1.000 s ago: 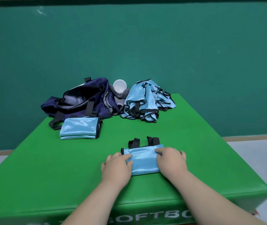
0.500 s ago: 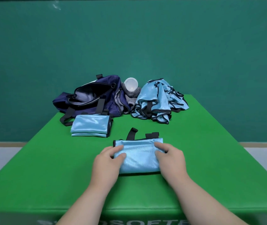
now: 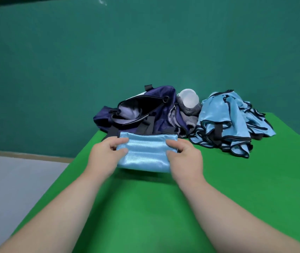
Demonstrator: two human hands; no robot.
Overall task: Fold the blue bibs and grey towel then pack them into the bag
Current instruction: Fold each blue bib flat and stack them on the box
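Observation:
A folded light-blue bib (image 3: 146,152) is held just in front of the open navy bag (image 3: 142,110). My left hand (image 3: 105,156) grips its left end and my right hand (image 3: 184,157) grips its right end, thumbs on top. The earlier folded bib is hidden behind or under this one. A heap of unfolded blue bibs (image 3: 227,123) with black trim lies to the right of the bag. The grey towel (image 3: 187,114) is bunched between bag and heap.
A white round object (image 3: 189,99) rests on the grey towel. The green padded table (image 3: 163,207) drops off at its left edge to a grey floor (image 3: 17,179). A dark green wall stands behind the table.
Both hands have lifted the folded bib from the near part of the table and carried it forward and left, up to the bag; my view has swung left.

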